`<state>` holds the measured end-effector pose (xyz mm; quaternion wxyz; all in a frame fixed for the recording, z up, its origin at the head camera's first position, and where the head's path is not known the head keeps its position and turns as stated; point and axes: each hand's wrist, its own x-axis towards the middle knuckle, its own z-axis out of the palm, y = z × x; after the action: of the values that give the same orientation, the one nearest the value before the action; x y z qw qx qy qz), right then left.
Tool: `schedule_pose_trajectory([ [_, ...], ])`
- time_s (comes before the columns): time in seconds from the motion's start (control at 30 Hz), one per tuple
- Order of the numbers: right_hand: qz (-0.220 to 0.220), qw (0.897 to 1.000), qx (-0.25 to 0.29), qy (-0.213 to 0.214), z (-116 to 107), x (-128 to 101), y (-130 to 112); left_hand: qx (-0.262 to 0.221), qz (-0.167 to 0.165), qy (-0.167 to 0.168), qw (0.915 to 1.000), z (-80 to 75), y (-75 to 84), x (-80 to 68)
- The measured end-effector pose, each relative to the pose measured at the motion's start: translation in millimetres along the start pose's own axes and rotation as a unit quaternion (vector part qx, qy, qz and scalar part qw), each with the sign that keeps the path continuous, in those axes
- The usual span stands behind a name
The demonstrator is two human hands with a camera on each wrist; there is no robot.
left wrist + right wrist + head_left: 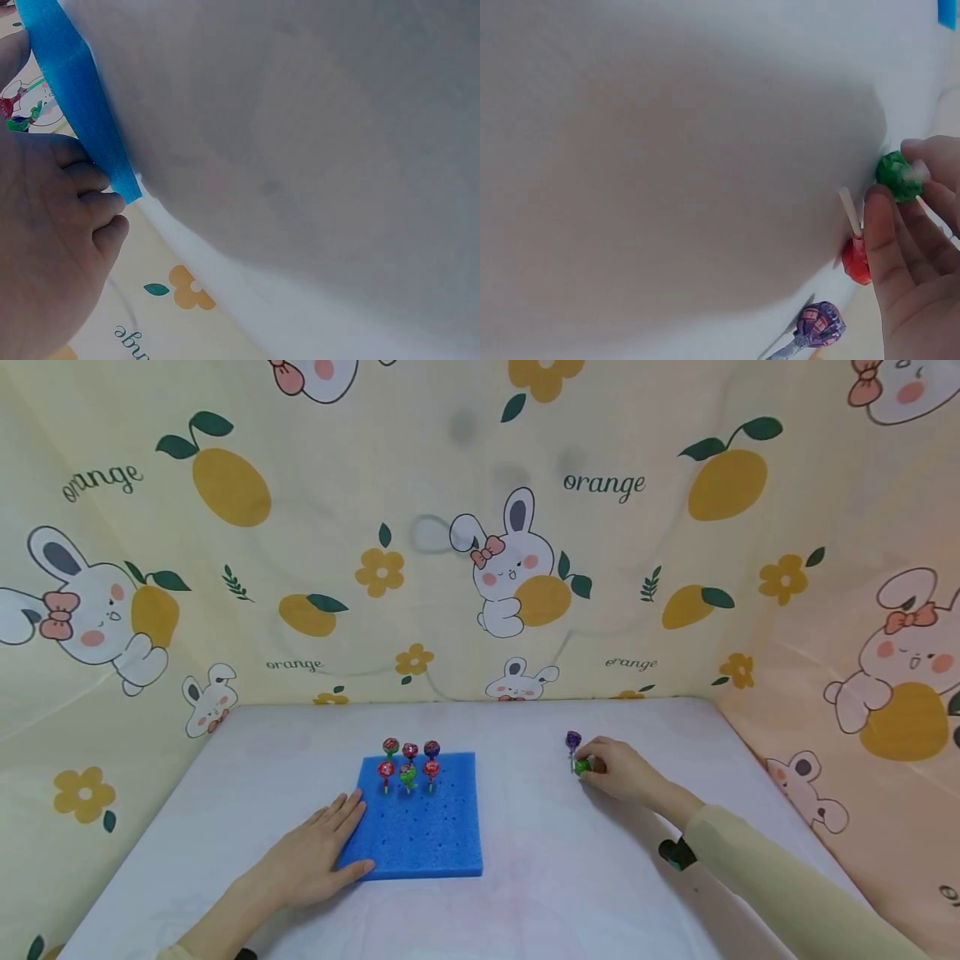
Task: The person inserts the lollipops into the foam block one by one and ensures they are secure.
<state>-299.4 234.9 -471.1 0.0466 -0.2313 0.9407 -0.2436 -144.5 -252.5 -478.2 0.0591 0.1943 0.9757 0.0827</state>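
Pinching the green lollipop [897,175] between thumb and fingers [889,247], the right hand [621,769] is lifting it off the tabletop [570,877], right of the blue foam block [423,827]. Slipping is a risk, since the grip is only on the round head; it could roll against the red lollipop [856,261] and purple lollipop [819,325]. The left hand [311,856] is resting flat, fingers straight, steadying the block's edge.
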Motion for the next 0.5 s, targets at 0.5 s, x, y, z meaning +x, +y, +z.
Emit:
schedule_pose_trajectory([
  [0.5, 0.003, 1.000, -0.003, 0.008, 1.3, 0.1, -2.1, -0.001, 0.002, 0.007, 1.0000, 1.7, -1.5, -0.3],
])
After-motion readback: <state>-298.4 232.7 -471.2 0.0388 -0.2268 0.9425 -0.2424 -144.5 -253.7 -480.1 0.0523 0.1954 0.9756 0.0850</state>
